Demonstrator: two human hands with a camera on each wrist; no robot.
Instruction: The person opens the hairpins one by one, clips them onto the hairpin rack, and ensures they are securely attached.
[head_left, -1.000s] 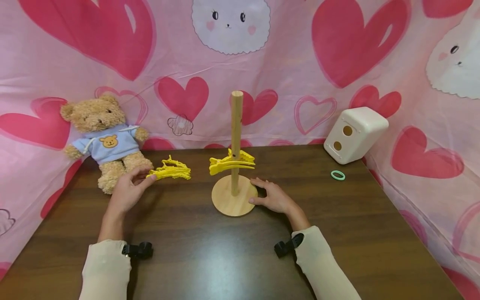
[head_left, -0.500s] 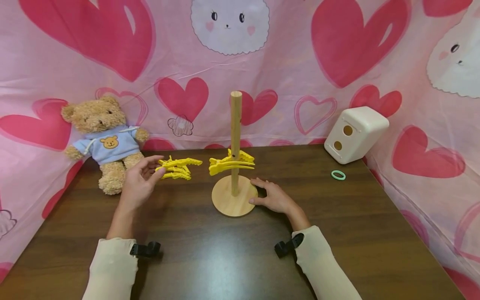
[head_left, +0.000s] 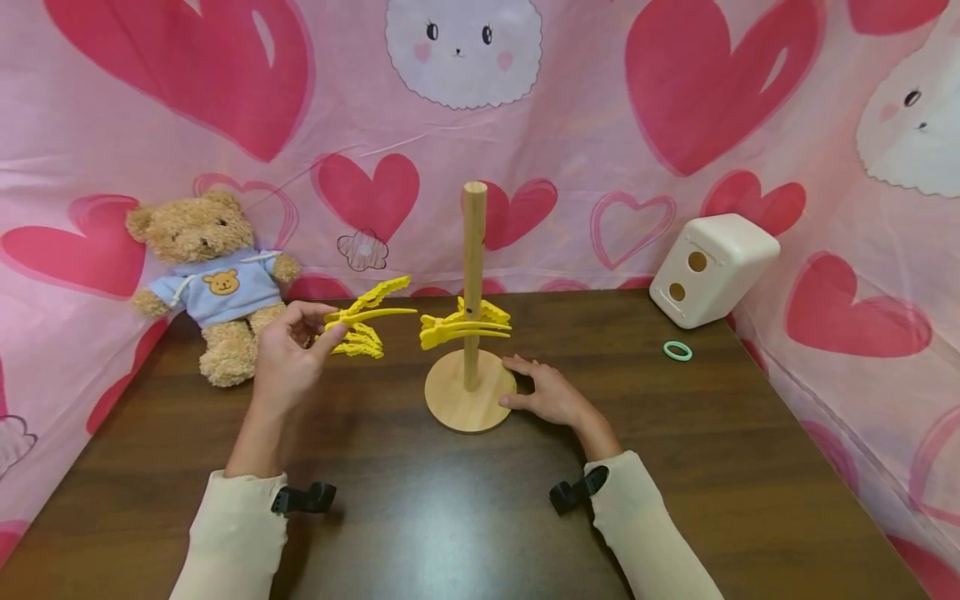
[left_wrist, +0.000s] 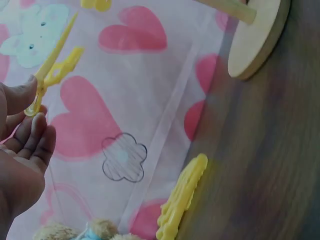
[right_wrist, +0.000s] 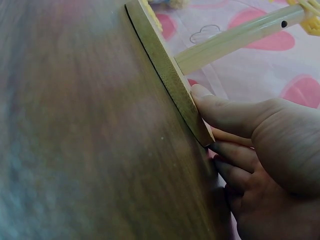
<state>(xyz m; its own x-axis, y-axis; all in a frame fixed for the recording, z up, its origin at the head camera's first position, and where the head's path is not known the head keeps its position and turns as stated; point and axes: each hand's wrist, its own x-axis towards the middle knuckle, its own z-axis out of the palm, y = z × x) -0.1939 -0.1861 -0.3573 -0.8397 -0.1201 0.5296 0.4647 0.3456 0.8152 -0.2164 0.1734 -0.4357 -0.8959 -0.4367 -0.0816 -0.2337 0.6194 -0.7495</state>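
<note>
My left hand [head_left: 291, 358] pinches a yellow alligator hair clip [head_left: 382, 292] between thumb and fingers, its two arms spread apart toward the post. Below it, another yellow hair clip [left_wrist: 182, 195] lies on the table. A wooden stand [head_left: 457, 404] has a round base and an upright post [head_left: 473, 242]. More yellow clip pieces [head_left: 465, 327] sit partway up the post, gripping it crosswise. My right hand [head_left: 551, 392] holds the base's right edge; in the right wrist view the thumb [right_wrist: 225, 112] lies on top and the other fingers are at the rim.
A teddy bear [head_left: 217, 283] in a blue hoodie leans at the back left. On the right stand a white box with two round holes [head_left: 716, 271] and a mint-green ring [head_left: 677, 351]. Pink heart-patterned cloth [head_left: 585, 125] hangs behind the brown table [head_left: 420, 517].
My left hand has lifted one yellow hair clip off the table and moved it right toward the post, and the clip's arms have opened. The right hand stays at the base.
</note>
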